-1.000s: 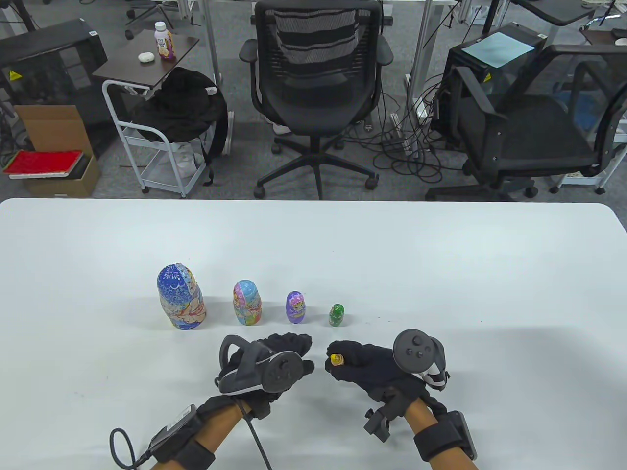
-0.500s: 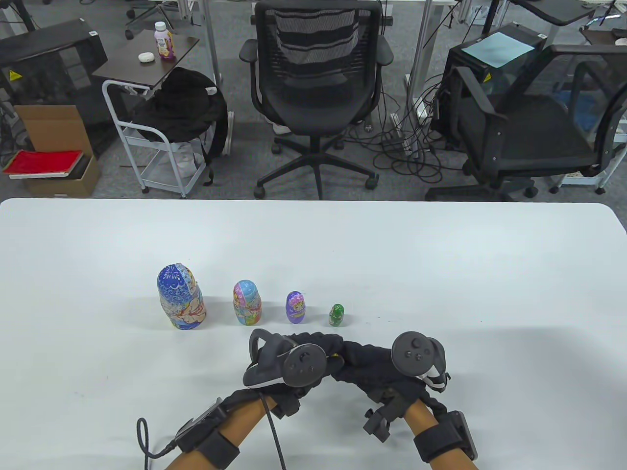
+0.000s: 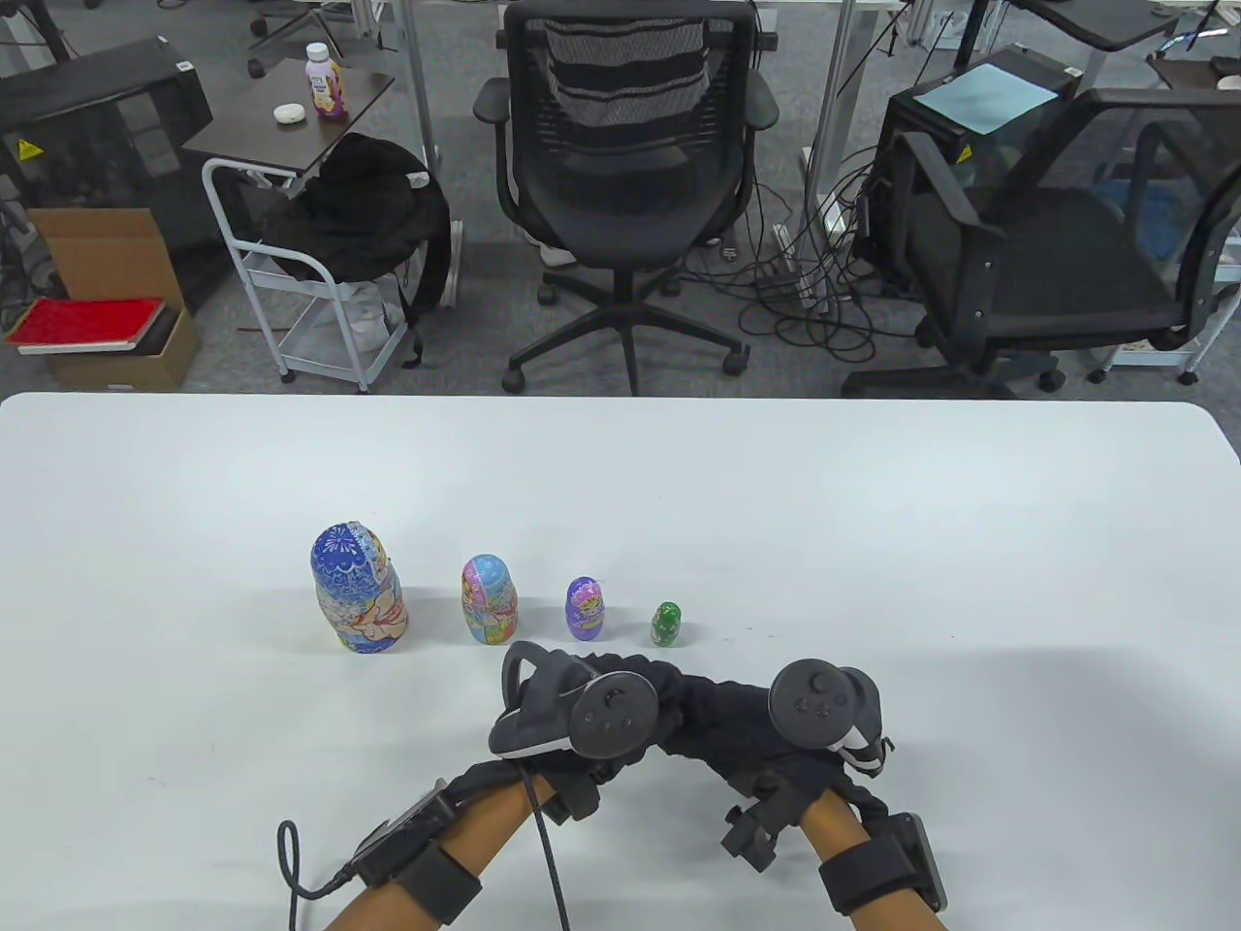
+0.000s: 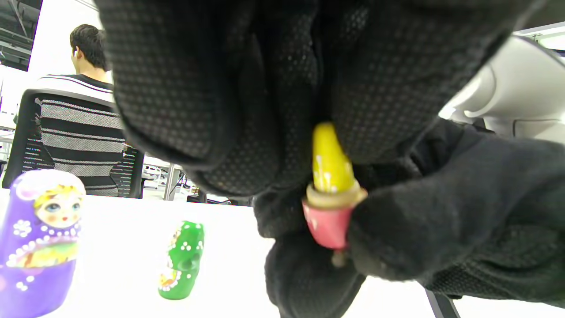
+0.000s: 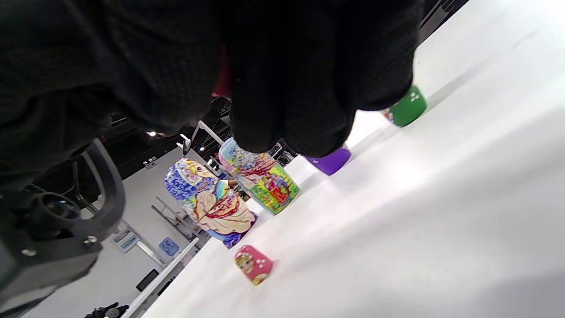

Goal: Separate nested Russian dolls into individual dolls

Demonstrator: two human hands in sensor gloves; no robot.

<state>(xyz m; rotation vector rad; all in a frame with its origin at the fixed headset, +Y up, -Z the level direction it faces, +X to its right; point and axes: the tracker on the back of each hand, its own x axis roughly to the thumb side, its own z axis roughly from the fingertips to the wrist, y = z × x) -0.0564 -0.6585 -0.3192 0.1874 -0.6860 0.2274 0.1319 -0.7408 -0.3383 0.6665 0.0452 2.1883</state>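
Note:
Four closed dolls stand in a row on the white table: the large blue doll, the pink-and-blue doll, the purple doll and the green doll. My two hands meet just in front of the green doll. In the left wrist view my left hand pinches the tiny yellow doll, which sits in a pink lower half. My right hand grips that pink half. A pink top half lies on the table; the table view hides it.
The purple doll and green doll stand close behind the hands. A black office chair stands beyond the table's far edge. A cable trails from the left wrist.
My left hand has moved right and joined my right hand. Its fingers now cover the yellow doll, which showed in the right hand's fingers a second ago. The right hand barely moved.

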